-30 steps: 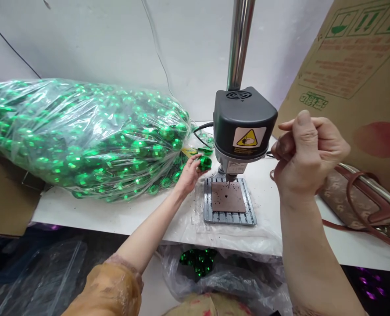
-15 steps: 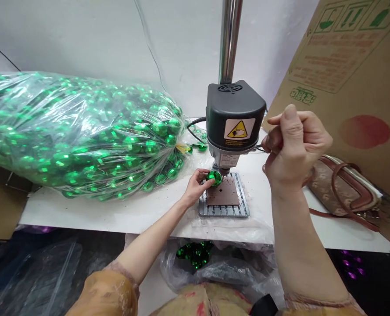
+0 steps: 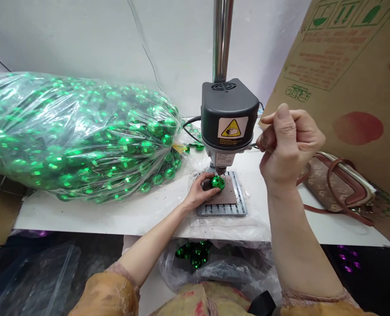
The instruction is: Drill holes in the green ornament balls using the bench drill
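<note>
A green faceted bead (image 3: 217,182), shiny like a mirror ball, sits between the thumb and fingers of my left hand (image 3: 200,192). It rests on the brown board (image 3: 226,196) over the slotted metal base (image 3: 241,206), directly below the chuck (image 3: 221,169) of a small bench drill press (image 3: 230,114). The drill tip meets or nearly meets the bead's top; I cannot tell which. My right hand (image 3: 288,149) is raised and closed at the drill's right side, where a thin dark lever (image 3: 253,145) runs to its fingers. The gripped end is hidden.
A large clear bag of green beads (image 3: 92,140) lies on the left of the white table (image 3: 83,215). At right stand a brown handbag (image 3: 341,186) and a tall cardboard box (image 3: 342,87). More green beads (image 3: 195,253) lie in plastic below the table edge. Dark crumbs dot the base.
My left hand has brought the bead slightly right and down, from beside the chuck to beneath it on the board. The right hand keeps its closed grip. The view has shifted slightly.
</note>
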Action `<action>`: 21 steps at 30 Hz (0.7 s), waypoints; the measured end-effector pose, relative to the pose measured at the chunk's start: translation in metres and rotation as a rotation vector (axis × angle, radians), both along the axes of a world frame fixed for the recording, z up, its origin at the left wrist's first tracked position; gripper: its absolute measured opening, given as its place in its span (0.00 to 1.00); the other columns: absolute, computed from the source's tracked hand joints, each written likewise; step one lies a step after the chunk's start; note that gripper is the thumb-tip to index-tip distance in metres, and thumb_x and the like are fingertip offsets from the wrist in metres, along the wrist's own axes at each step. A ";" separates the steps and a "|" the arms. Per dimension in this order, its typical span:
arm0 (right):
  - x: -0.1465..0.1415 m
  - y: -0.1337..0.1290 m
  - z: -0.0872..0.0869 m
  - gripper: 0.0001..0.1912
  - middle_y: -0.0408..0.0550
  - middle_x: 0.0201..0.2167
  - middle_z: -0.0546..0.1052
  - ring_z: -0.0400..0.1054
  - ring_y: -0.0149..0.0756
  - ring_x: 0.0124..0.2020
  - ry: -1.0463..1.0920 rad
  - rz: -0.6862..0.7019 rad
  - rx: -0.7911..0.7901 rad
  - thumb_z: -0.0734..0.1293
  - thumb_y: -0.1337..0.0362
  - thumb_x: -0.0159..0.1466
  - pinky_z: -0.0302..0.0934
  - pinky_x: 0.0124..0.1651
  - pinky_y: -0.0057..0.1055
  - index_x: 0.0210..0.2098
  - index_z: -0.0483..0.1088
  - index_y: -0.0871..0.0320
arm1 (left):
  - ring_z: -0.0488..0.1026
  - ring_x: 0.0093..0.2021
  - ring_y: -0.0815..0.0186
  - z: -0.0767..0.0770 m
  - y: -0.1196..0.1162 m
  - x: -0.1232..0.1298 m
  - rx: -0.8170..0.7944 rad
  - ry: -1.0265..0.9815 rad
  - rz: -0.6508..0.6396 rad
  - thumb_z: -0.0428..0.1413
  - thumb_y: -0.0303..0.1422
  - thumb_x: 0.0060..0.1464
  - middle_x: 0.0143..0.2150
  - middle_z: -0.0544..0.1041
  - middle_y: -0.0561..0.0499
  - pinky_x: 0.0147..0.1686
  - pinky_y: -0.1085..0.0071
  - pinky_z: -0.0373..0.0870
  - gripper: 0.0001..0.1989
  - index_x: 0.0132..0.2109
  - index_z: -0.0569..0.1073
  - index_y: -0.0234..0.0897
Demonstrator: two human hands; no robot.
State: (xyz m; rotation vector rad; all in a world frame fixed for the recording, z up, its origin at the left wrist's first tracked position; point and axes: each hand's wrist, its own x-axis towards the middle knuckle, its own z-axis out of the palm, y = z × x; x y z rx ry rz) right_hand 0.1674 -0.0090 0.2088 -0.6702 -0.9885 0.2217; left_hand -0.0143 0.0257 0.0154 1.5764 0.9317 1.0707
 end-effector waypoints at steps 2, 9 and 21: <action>0.000 0.000 -0.001 0.15 0.34 0.14 0.58 0.50 0.22 0.15 -0.012 -0.016 0.000 0.69 0.55 0.68 0.47 0.21 0.30 0.27 0.73 0.53 | 0.69 0.69 0.44 0.000 -0.003 0.000 0.023 0.027 -0.007 0.76 0.41 0.44 0.59 0.78 0.42 0.72 0.48 0.61 0.29 0.53 0.80 0.41; 0.001 -0.001 -0.001 0.16 0.33 0.14 0.55 0.49 0.22 0.15 -0.028 -0.027 -0.023 0.68 0.51 0.68 0.46 0.21 0.29 0.27 0.73 0.53 | 0.64 0.74 0.45 -0.008 -0.010 0.004 -0.013 0.006 -0.072 0.75 0.39 0.47 0.62 0.77 0.43 0.75 0.48 0.54 0.31 0.58 0.77 0.44; -0.007 -0.011 -0.034 0.12 0.32 0.14 0.58 0.50 0.23 0.13 0.001 -0.099 0.201 0.68 0.54 0.69 0.50 0.19 0.28 0.31 0.76 0.50 | 0.72 0.64 0.48 -0.012 -0.008 0.003 0.026 0.056 -0.084 0.74 0.41 0.49 0.61 0.77 0.43 0.69 0.51 0.63 0.32 0.60 0.76 0.43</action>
